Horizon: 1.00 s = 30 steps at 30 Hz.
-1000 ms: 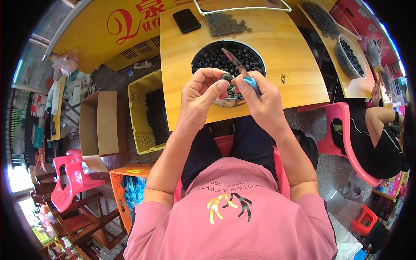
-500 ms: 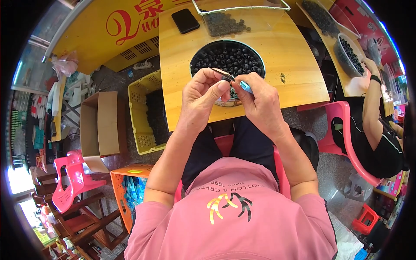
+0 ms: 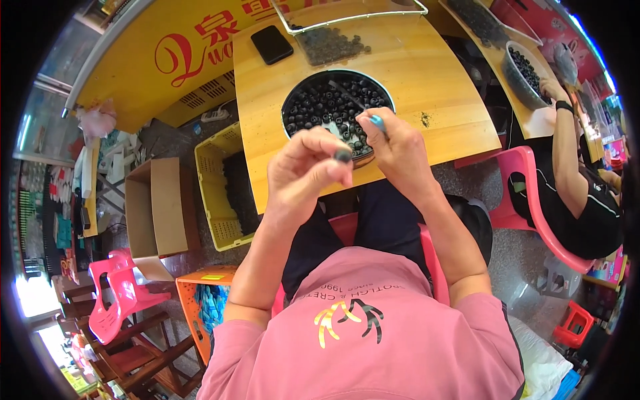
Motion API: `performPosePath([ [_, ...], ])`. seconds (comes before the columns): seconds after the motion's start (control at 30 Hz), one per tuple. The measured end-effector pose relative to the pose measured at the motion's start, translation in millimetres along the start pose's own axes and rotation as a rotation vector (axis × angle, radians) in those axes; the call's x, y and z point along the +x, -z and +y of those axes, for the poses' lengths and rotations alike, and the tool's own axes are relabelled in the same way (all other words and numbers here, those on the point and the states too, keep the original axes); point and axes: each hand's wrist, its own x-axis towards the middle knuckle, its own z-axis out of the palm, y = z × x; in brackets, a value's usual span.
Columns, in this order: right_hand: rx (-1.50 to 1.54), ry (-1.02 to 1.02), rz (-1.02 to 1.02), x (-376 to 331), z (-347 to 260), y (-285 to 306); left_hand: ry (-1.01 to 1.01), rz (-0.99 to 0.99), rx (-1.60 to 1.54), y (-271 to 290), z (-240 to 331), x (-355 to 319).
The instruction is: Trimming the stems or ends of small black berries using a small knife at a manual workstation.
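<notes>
Between the thumb and fingers of my left hand (image 3: 297, 170) is a small dark round piece (image 3: 343, 155), held near the close rim of the bowl. My right hand (image 3: 402, 145) grips a knife by its light-blue handle (image 3: 378, 123). The knife's thin dark blade (image 3: 348, 94) points up and left over the bowl, apart from the piece. Below both hands, a round bowl (image 3: 285, 112) with a pale rim stands on the wooden table (image 3: 440, 80), full of similar dark round pieces. What kind they are, I cannot make out.
A black phone (image 3: 272, 45) and a clear bin (image 3: 357, 23) with more dark pieces lie farther back. At left stand a yellow crate (image 3: 212, 193) and a cardboard box (image 3: 167, 203). To the right, another person's hand (image 3: 555, 90) reaches to a second bowl (image 3: 527, 83).
My hands have moved apart. The left came down and nearer with the dark piece, while the knife swung away from it and over the bowl.
</notes>
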Motion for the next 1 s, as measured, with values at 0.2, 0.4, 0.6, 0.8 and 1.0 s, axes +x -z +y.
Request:
performPosePath([
  [0.2, 0.618, -0.180, -0.204, 0.4, -30.1, 10.1, 0.004, 0.179, 0.028, 16.2, -19.3, 1.9],
  [0.4, 0.796, -0.282, -0.194, -3.9, -31.9, 3.8, -0.055, 0.158, 0.251, 11.5, -20.1, 1.2],
  [0.6, 0.909, -0.376, -0.192, -5.8, -38.0, -2.1, -0.066, 0.142, 0.324, 11.2, -11.7, -5.2],
  [0.8, 0.654, -0.323, -0.150, -13.0, -21.2, 8.4, -0.094, 0.381, 0.555, 48.4, 16.9, -23.7],
  [1.0, 0.678, -0.386, -0.097, -18.5, -1.7, 18.7, -0.094, 0.801, 0.791, 131.8, 48.1, -70.2],
])
